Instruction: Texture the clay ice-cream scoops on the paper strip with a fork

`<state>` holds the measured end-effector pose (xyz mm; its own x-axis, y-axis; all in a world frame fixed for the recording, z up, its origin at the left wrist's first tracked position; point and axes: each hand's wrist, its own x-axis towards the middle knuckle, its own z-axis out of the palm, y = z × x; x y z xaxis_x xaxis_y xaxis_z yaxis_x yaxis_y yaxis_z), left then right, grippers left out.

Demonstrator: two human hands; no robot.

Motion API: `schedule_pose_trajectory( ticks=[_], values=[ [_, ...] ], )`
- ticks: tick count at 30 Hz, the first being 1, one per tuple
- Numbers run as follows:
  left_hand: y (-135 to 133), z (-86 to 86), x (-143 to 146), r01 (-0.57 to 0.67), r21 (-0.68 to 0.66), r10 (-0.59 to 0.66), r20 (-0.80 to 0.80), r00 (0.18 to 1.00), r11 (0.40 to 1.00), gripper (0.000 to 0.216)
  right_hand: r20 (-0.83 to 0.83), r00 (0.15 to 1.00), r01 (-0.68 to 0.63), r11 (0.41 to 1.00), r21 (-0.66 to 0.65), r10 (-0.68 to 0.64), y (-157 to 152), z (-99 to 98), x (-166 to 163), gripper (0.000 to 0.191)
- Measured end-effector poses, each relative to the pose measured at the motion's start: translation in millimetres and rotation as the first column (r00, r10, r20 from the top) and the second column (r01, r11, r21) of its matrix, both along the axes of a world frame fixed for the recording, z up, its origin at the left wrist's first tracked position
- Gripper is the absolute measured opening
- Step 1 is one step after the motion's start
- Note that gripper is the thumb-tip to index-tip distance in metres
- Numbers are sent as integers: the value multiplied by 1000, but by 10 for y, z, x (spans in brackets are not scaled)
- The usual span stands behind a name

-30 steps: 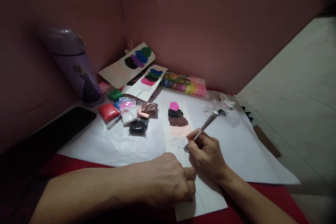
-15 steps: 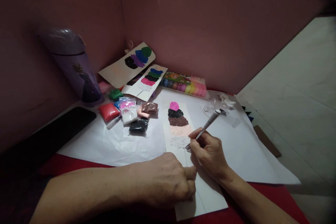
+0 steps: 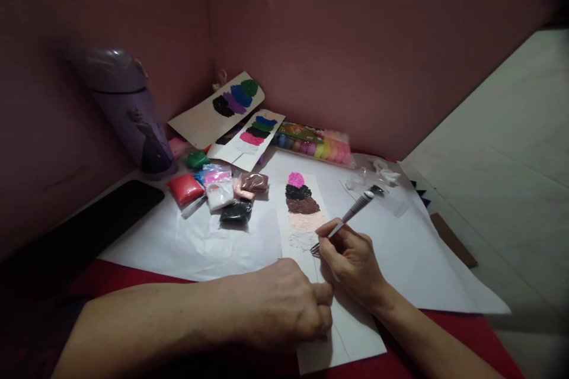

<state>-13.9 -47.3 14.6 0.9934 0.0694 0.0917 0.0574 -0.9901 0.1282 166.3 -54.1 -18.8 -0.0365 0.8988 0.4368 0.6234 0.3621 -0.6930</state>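
Observation:
My right hand (image 3: 353,263) pinches a thin metal tool (image 3: 351,213) like a pen, its forked tip touching the lowest, white patch of clay on a long paper strip (image 3: 351,337). The strip bears stacked patches of pink, black, brown, peach and white clay (image 3: 302,207). My left hand (image 3: 284,305) is curled into a fist and presses the near part of the strip down; whether anything is inside the fist is hidden.
Small bags of coloured clay (image 3: 220,189) lie left of the strip. Behind are two finished strips (image 3: 249,136), a tray of clay colours (image 3: 313,143) and a purple bottle (image 3: 128,112). A black phone (image 3: 111,216) lies at the left. White paper (image 3: 413,249) covers the red table.
The tool tip made small back-and-forth moves at the white clay patch. My left hand stayed put.

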Motion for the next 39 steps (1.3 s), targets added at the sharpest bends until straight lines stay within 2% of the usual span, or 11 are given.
schedule_pose_trajectory(
  ticks=[8,18,25,39],
  values=[
    [-3,8,-8,1,-2,-1,-5,1000,1000,9,-2,999,52,999,14,-52,9,-36,45,6],
    [8,-32,2,0,3,0,24,1000,1000,7,-5,1000,-22,1000,2,22,3,6,12,7],
    [1,-14,-5,-1,0,1,17,1000,1000,6,-23,1000,16,1000,2,-16,7,-12,19,7],
    [2,4,-8,-5,-10,5,23,1000,1000,8,-47,988,-148,989,-17,147,-20,-23,-1,8]
  ],
)
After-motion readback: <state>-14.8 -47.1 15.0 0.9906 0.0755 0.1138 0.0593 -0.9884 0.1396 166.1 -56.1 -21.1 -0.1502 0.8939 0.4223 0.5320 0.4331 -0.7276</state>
